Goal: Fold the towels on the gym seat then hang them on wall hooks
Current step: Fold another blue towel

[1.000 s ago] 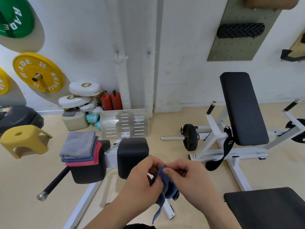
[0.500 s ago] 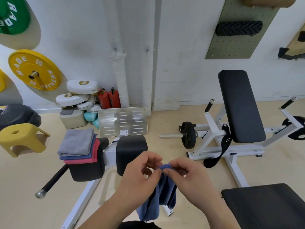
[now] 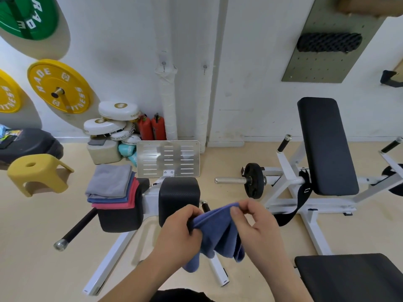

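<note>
Blue towel (image 3: 218, 232) hangs bunched; folded towels (image 3: 111, 186) stacked on seat (image 3: 120, 219).

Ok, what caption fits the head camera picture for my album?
Left hand and right hand grip a blue towel; folded towels stacked on a black pad.

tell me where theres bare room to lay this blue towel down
Two bare patches: the top of the black pad just beyond the blue towel, right of the towel stack, and the black seat at lower right. The pad under the stack is full.
</note>
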Action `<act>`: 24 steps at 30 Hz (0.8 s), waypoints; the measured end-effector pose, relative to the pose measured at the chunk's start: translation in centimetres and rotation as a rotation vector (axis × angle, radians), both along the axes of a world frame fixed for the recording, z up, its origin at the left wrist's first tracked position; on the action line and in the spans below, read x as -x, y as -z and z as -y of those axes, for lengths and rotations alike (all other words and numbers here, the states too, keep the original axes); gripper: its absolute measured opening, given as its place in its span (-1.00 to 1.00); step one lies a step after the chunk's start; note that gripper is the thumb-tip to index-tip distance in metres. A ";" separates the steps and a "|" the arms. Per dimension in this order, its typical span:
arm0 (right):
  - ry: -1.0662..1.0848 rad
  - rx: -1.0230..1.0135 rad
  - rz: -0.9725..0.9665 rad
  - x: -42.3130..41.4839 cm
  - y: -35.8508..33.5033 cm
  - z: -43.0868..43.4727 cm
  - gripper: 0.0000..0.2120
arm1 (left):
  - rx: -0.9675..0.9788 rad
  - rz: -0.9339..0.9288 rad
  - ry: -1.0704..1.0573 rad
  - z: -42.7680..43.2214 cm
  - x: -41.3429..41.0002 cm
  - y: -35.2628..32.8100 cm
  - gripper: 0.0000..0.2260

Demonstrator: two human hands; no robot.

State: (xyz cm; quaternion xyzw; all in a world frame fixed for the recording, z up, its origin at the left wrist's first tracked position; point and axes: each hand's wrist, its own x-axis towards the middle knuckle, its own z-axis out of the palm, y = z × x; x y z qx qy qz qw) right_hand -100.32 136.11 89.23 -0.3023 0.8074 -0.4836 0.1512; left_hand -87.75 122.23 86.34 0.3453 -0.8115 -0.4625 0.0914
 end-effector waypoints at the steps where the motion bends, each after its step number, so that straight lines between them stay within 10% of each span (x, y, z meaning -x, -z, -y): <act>1: 0.029 0.034 0.055 0.1 -0.3 0.0 -0.83 | 0.005 0.022 -0.001 0.2 -0.1 0.1 -0.73; 14: 0.168 0.008 0.148 5.1 0.0 0.8 -0.88 | 0.452 -0.174 0.256 1.8 -1.4 1.2 -0.74; 24: 0.030 0.159 0.097 2.9 -2.6 1.4 -0.82 | 0.396 -0.073 -0.011 1.3 -0.4 2.5 -0.83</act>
